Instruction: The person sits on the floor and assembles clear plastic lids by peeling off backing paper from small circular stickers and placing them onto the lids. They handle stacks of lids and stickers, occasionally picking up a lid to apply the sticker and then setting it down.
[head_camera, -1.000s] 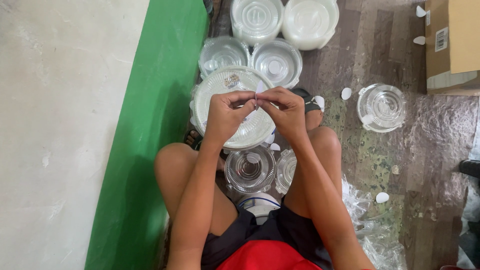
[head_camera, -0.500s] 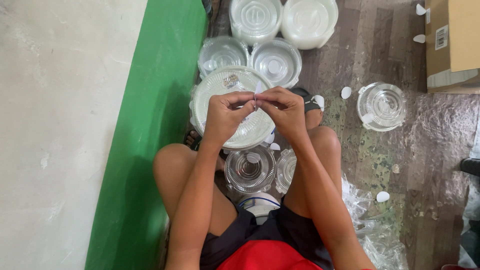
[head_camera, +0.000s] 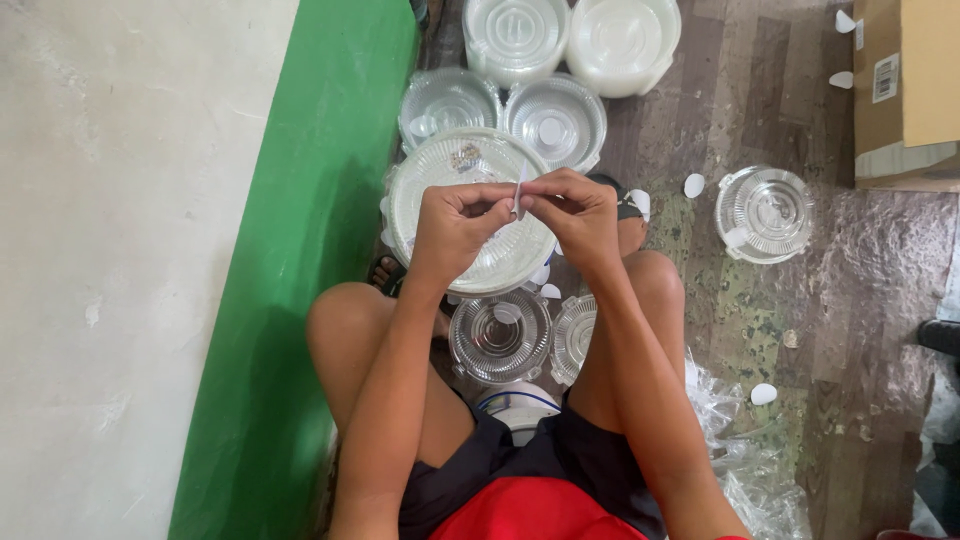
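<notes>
- Both hands meet over the middle of the scene: the left hand (head_camera: 455, 222) and right hand (head_camera: 580, 215) each pinch a small white sticker strip (head_camera: 519, 192) between thumb and fingertips, the strip standing nearly upright between them.
- Thin and limp by the look of it, the strip is likely featherweight, easy to crease and prone to cling to skin; its edges, where the fingertips sit now, seem the only sensible place to grip.
- Directly beneath the hands lies a large round clear lid (head_camera: 470, 210) with a ribbed surface, resting on the floor between the person's knees; it looks light, springy and a little slick.
- Both forearms run up from the near edge, elbows tucked by the bare knees, wrists bent inward so the knuckles face each other.
- Nearer the body sit two smaller clear containers (head_camera: 500, 337), side by side between the legs.
- Farther off, more clear lids (head_camera: 557, 120) and stacked white tubs (head_camera: 622, 40) crowd the floor beside a green wall band (head_camera: 300, 270).
- To the right, a lone clear container (head_camera: 768, 213) stands well apart, with small white oval stickers (head_camera: 764, 393) scattered about and a cardboard box (head_camera: 905, 85) at the far right corner.
</notes>
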